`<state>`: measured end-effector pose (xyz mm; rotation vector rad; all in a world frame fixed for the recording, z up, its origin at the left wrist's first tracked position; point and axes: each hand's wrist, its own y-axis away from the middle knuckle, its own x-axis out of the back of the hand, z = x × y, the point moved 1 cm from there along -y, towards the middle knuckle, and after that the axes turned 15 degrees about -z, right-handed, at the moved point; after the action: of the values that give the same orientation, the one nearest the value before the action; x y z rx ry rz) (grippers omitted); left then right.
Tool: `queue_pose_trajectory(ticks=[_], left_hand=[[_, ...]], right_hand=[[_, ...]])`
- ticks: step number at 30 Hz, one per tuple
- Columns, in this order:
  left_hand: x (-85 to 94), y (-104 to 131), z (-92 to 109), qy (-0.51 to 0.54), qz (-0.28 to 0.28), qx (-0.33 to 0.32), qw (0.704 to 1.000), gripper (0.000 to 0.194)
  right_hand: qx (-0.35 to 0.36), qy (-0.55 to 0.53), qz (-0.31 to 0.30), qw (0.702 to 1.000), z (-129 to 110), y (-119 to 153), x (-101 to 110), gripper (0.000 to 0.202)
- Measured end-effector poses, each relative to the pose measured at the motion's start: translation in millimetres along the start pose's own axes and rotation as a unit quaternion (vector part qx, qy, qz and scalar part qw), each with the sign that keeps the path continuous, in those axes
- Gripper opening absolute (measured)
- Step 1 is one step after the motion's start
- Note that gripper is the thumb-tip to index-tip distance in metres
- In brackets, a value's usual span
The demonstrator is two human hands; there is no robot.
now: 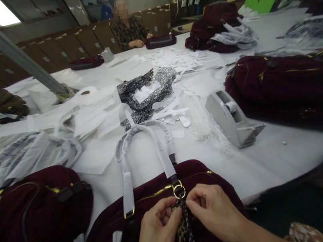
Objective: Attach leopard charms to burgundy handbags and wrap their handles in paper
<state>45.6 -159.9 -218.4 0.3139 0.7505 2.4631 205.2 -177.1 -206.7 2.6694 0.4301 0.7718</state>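
A maroon handbag (208,170) lies before me, its two handles (162,153) wrapped in white paper and standing up away from me. From a gold ring (179,191) at the base of one handle hangs a charm with a dark braided strap (190,234) and a leopard-print piece (181,229). My left hand (160,226) pinches the top of the charm from the left, just under the ring. On the other side, the closed fingers of my right hand (207,205) grip the charm's upper end. The exact bit between the fingertips is hidden.
A grey tape dispenser (232,118) stands right of the handles. Beyond them lies black-and-white speckled fabric (146,103) among paper scraps. More maroon bags sit left (42,219) and right (289,85). A metal post (17,49) rises at left; a person (129,28) is across the table.
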Motion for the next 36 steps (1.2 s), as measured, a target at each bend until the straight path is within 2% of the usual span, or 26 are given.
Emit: queue_pose_trajectory(ticks=[7,15,19,23,28,32,36], left_hand=[[1.7,-4,-5,0.071,-0.029,-0.001,0.997,0.038],[5.9,-2,0,0.159,-0.079,0.045,0.983,0.037],[6.6,0,0,0.151,-0.081,0.066,0.983,0.039],[5.9,1,-4,0.155,-0.060,0.074,0.983,0.042],[6.0,0,-8,0.158,-0.074,0.050,0.983,0.042],[4.8,2,-3,0.132,-0.081,0.029,0.987,0.042],[-0.5,6,4,0.069,-0.028,0.016,0.997,0.036]], right_hand=[[0.005,-0.037,-0.009,0.999,-1,-3,1,0.019],[-0.013,-0.056,-0.059,0.997,-1,-3,10,0.019],[-0.016,-0.056,-0.060,0.996,-1,-2,11,0.019],[-0.013,-0.054,-0.053,0.997,0,-1,9,0.018],[-0.012,-0.064,-0.037,0.997,3,1,5,0.020],[-0.024,-0.072,-0.033,0.997,3,4,3,0.019],[-0.038,-0.074,-0.027,0.996,2,4,2,0.017]])
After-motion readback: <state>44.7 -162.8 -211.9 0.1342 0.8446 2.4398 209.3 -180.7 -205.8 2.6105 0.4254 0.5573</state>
